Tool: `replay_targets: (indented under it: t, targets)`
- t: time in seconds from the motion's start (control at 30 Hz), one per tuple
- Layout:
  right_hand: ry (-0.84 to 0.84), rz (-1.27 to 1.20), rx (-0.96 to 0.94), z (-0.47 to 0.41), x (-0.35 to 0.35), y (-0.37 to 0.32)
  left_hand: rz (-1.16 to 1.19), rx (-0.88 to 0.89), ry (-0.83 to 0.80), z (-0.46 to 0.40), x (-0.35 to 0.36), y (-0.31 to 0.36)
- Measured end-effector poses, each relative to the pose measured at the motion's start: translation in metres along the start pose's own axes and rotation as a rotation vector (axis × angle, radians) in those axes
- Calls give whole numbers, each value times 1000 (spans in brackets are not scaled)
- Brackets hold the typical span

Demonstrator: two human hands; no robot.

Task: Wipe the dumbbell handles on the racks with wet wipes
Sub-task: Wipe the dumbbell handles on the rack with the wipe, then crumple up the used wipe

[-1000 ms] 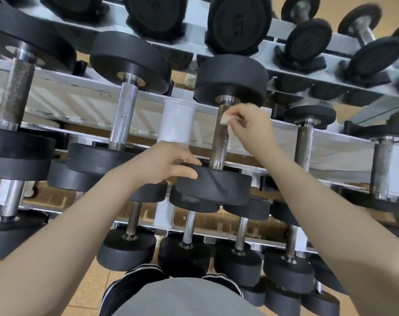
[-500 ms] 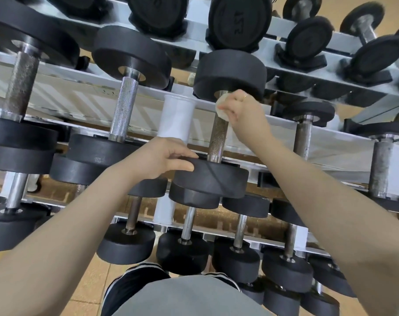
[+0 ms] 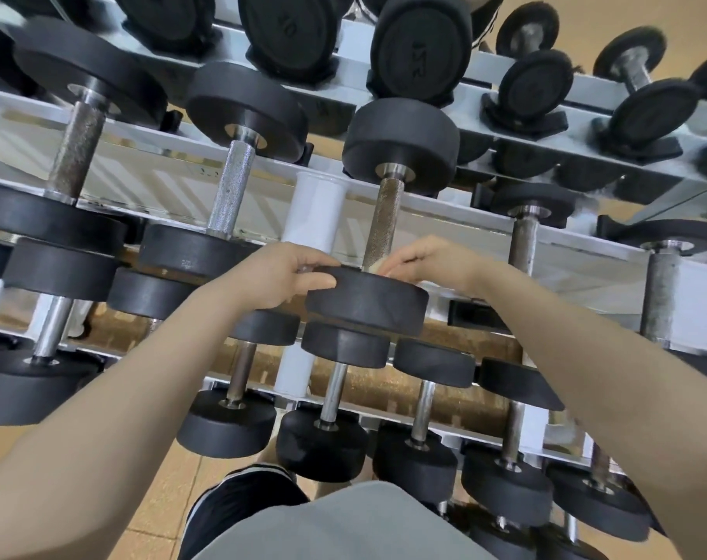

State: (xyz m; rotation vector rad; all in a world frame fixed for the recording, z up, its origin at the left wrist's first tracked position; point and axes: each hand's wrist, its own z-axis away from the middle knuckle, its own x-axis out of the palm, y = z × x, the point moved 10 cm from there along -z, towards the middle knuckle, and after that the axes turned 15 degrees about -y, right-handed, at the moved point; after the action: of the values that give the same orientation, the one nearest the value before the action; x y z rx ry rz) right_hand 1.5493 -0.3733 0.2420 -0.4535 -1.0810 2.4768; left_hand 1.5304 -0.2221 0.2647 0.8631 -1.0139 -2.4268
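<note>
A black dumbbell with a knurled steel handle [image 3: 384, 224] lies across the middle shelf of the rack [image 3: 586, 244]. My left hand [image 3: 279, 276] grips the rim of its near weight head [image 3: 368, 303]. My right hand [image 3: 436, 262] pinches a small pale wet wipe [image 3: 378, 267] against the bottom of the handle, just above that near head. The far head [image 3: 400, 145] rests on the back rail. Most of the wipe is hidden under my fingers.
Neighbouring dumbbells lie left [image 3: 230, 196] and right [image 3: 523, 244] on the same shelf. Larger ones [image 3: 420, 46] sit on the top shelf and smaller ones [image 3: 323, 438] on the bottom shelf. A white upright post [image 3: 317, 212] stands between handles. Tan floor tiles [image 3: 157, 519] lie below.
My right hand has slid the wipe down the handle from just under the far head to its bottom by the near head. My left hand has stayed on the near head.
</note>
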Motion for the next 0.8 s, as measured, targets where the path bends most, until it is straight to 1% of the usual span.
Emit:
replay_targets:
  t: [0.07,0.13,0.2,0.27,0.33,0.4,0.47,0.53,0.57,0.63,0.7,0.8]
  targets:
    - [98,9,41,6,-5,-1,-78,-39,16,4,1,1]
    - [269,98,32,13,-9,-8,-207,-37,23,9,6,9]
    - [474,163,-46,29,-13,-23,-256,-10,-3,13,19,15]
    - [622,97,-152,53,-20,-36,-256,18,15,18,22,20]
    - [662,-66,-237,71,-18,-41,-298,67,68,22,19,32]
    - [658,-284,-268,81,-9,-36,-347,163,79,23,21,56]
    - [615,-469,-227,84,10,-21,-425,292,62,25,30,84]
    - [595,-587,-184,86,31,-5,-527,438,71,29,40,108]
    - [607,-633,-171,90,40,1,-556,493,89,33,43,115]
    - [656,-752,-191,101,61,6,-571,535,93,39,46,120]
    - [706,-861,-264,111,81,5,-547,600,25,49,53,120]
    - [790,-894,-300,119,117,4,-527,714,-125,74,71,113]
